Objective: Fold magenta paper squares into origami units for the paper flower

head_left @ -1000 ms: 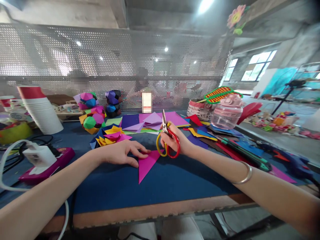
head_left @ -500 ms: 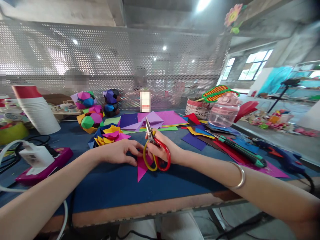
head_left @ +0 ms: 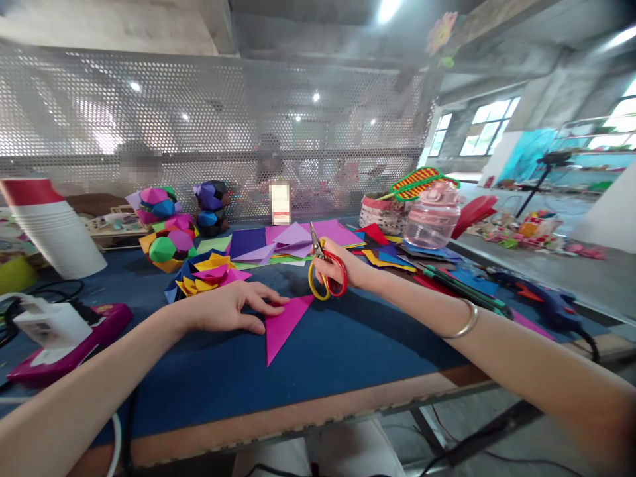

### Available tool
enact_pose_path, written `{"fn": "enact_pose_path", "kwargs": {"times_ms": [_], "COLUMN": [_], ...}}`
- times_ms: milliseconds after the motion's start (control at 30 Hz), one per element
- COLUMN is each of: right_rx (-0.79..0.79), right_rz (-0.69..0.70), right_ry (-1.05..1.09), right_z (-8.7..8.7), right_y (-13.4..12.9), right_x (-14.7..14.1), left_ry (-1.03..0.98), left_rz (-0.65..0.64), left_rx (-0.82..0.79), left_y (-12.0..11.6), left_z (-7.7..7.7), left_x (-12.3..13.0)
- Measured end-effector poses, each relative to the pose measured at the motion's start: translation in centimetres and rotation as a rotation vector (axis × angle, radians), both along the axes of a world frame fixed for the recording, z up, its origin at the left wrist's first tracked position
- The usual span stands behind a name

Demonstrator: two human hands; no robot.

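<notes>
A magenta paper triangle [head_left: 287, 326] lies flat on the blue tabletop [head_left: 209, 384]. My left hand [head_left: 238, 306] rests at its left edge, fingertips on the paper and fingers spread. Just above and to the right of the triangle, my right hand [head_left: 342, 264] is closed around scissors [head_left: 322, 277] with one yellow and one red handle loop. The blades point up and away from me, and the scissors are clear of the paper. Beyond my left hand sits a folded paper piece [head_left: 209, 273] in yellow, magenta and blue.
Coloured paper sheets [head_left: 342, 233] lie at the back. Faceted paper balls [head_left: 169, 248] stand at the left, near stacked paper cups [head_left: 59, 232] and a magenta power strip [head_left: 99, 338]. At the right are a pink bottle [head_left: 433, 222], a green cutter [head_left: 467, 291] and a glue gun [head_left: 551, 301].
My right hand has moved up and right with the scissors, off the magenta triangle, which now shows more fully. My left hand stays at the paper's edge. The view has shifted slightly right.
</notes>
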State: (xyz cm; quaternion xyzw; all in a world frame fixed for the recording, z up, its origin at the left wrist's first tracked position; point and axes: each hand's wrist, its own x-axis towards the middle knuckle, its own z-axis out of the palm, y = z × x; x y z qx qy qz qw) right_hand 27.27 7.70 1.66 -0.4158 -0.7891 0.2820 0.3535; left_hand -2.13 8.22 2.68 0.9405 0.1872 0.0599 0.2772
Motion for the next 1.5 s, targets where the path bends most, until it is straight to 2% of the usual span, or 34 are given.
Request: {"fn": "enact_pose_path", "kwargs": {"times_ms": [167, 300, 467, 567, 700, 833, 933, 1033, 1167, 1233, 1333, 1500], "right_rx": [0.015, 0.061, 0.12, 0.088, -0.017, -0.055, 0.063, 0.228, 0.249, 0.234, 0.194, 0.132], "right_rz": [-0.051, -0.114, -0.333, -0.459, -0.496, -0.471, -0.487, -0.405, -0.032, 0.09, 0.133, 0.085], "right_ry": [-0.068, -0.214, -0.555, -0.796, -1.024, -1.064, -0.952, -0.767, -0.618, -0.587, -0.542, -0.477], "right_z": [0.0, 0.8, 2.8, 3.6, 4.4, 5.4, 5.8, 5.2, 2.8, 1.6, 0.6, 0.2], "right_y": [0.2, -0.6, -1.1, -1.1, -1.5, -1.9, -2.2, -2.7, -4.2, -4.8, -5.1, -4.9], "right_x": [0.0, -0.1, 1.2, 2.2, 3.3, 4.3, 4.1, 2.1, -1.8, -3.1, -3.7, -3.4], "left_ry": [0.013, 0.016, 0.002, -0.007, -0.01, -0.017, -0.022, -0.028, -0.035, -0.04, -0.053, -0.104], "left_rz": [0.016, 0.026, 0.046, 0.047, 0.046, 0.048, 0.042, 0.043, 0.055, 0.063, 0.074, 0.113], "left_rx": [-0.008, -0.01, -0.017, -0.019, -0.014, -0.009, -0.007, -0.002, 0.013, 0.018, 0.023, 0.029], "left_y": [-0.1, -0.2, -0.3, -0.3, -0.5, -0.5, -0.4, -0.5, -0.5, -0.5, -0.4, -0.4], "left_z": [0.1, 0.3, 0.2, 0.2, 0.3, 0.3, 0.3, 0.3, 0.3, 0.2, 0.0, -0.2], "left_x": [0.1, 0.0, 0.1, 0.2, 0.3, 0.3, 0.3, 0.4, 0.6, 0.6, 0.7, 1.0]}}
